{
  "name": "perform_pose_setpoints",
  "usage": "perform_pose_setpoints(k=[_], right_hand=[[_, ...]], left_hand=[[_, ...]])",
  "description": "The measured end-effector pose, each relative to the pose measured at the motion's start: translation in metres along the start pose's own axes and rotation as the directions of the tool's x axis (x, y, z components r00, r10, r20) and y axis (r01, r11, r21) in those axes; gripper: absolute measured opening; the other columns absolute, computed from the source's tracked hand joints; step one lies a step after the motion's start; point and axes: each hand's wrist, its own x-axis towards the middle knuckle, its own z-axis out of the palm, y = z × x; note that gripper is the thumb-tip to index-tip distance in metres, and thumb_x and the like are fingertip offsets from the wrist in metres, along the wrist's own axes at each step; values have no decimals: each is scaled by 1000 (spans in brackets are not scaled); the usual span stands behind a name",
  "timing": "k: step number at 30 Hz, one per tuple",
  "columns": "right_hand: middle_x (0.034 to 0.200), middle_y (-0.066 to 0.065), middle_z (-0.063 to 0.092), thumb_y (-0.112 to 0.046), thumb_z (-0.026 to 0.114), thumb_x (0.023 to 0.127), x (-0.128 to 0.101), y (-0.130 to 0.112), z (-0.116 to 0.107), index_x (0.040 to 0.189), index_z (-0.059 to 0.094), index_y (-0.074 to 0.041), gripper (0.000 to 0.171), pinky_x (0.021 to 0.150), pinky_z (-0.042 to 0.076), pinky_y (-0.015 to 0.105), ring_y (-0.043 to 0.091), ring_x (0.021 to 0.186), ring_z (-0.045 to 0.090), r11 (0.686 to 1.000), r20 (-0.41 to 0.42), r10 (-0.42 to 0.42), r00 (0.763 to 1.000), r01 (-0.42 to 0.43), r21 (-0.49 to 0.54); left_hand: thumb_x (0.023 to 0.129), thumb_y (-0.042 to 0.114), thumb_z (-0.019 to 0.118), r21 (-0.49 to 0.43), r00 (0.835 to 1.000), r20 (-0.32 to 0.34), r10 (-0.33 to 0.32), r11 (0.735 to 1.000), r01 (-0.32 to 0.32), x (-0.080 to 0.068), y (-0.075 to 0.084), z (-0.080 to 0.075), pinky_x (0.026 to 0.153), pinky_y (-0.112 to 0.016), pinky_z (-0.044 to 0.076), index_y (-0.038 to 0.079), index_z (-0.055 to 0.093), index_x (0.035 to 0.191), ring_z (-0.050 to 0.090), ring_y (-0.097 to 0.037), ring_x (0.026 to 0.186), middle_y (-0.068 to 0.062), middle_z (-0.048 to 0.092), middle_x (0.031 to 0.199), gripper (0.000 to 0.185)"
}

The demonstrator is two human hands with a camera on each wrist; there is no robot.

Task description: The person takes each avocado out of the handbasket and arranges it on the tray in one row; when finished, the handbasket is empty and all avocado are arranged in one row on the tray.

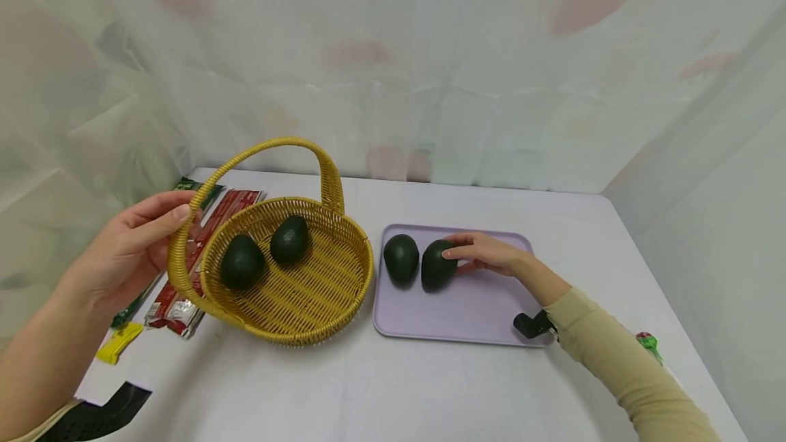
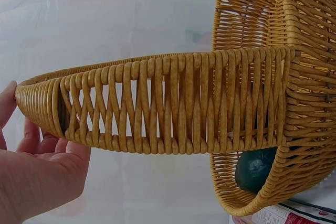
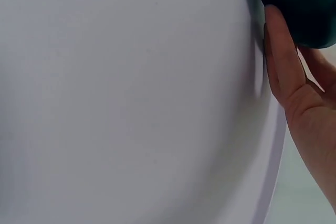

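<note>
Left hand: fingers curled round the handle of the wicker basket, which holds two avocados. Right hand: fingertips gripping the right avocado on the lilac tray, beside a second avocado. Basket rim just beside tray's left edge. Open desk toward the near edge.

It looked like a staged recording booth: a white-covered table stood enclosed by pale translucent curtains hanging along its far and side edges.
</note>
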Motion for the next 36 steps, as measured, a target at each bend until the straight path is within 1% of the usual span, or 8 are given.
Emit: perform_pose_setpoints(k=[5, 9, 13, 19, 26, 30, 36], right_hand=[[134, 18, 52, -20, 65, 92, 3, 3, 1, 141, 41, 3, 59, 92, 52, 40, 19, 109, 58, 1000, -46, 1, 999, 0, 13], [138, 21, 48, -21, 65, 91, 3, 2, 2, 139, 40, 6, 60, 92, 51, 39, 19, 110, 57, 1000, -73, 1, 997, 0, 7], [142, 22, 44, -22, 65, 93, 2, 0, 3, 141, 39, 7, 62, 94, 51, 40, 20, 113, 56, 1000, -78, -8, 997, 8, 4], [142, 20, 44, -21, 63, 94, 3, -1, 4, 142, 42, 3, 58, 93, 51, 39, 20, 113, 55, 1000, -80, -20, 997, 20, 1], [137, 17, 50, -23, 63, 94, 2, -2, 4, 140, 45, 1, 55, 90, 52, 37, 18, 109, 57, 999, -73, -28, 997, 26, -19], [135, 16, 52, -23, 64, 94, 2, -2, 4, 140, 45, 1, 56, 91, 51, 38, 17, 107, 57, 999, -66, -35, 997, 33, -39], [131, 13, 55, -24, 66, 93, 4, -2, 2, 140, 48, -3, 54, 89, 52, 38, 18, 107, 58, 998, -68, -35, 997, 30, -63]], left_hand=[[104, 3, 40, -1, 1000, 9, 6, 1000, -6, 0, 0, 0, 71, -26, 57, 7, 67, 119, 66, -17, 85, -6, 66, 101, 31], [104, 3, 40, -5, 1000, 9, 3, 1000, -3, 0, -1, -1, 71, -26, 57, 7, 67, 119, 66, -16, 85, -6, 67, 100, 31], [104, 3, 39, -9, 1000, 21, 4, 1000, -4, 0, -1, -1, 71, -26, 57, 7, 67, 119, 66, -17, 86, -6, 67, 100, 32], [104, 3, 40, -5, 1000, 19, 2, 1000, -2, 0, 0, -1, 72, -26, 57, 6, 66, 119, 67, -17, 86, -7, 67, 101, 31], [103, 3, 41, 13, 1000, -4, 2, 1000, -2, 0, 0, 1, 74, -27, 57, 7, 67, 119, 66, -17, 88, -6, 66, 104, 30], [103, 3, 42, 13, 1000, -12, -2, 1000, 2, 0, 0, 1, 74, -27, 57, 7, 67, 119, 66, -17, 89, -6, 66, 105, 30], [103, 4, 42, 18, 1000, -17, -3, 1000, 3, 0, 1, 2, 74, -27, 57, 7, 67, 120, 66, -17, 91, -6, 66, 106, 30]])
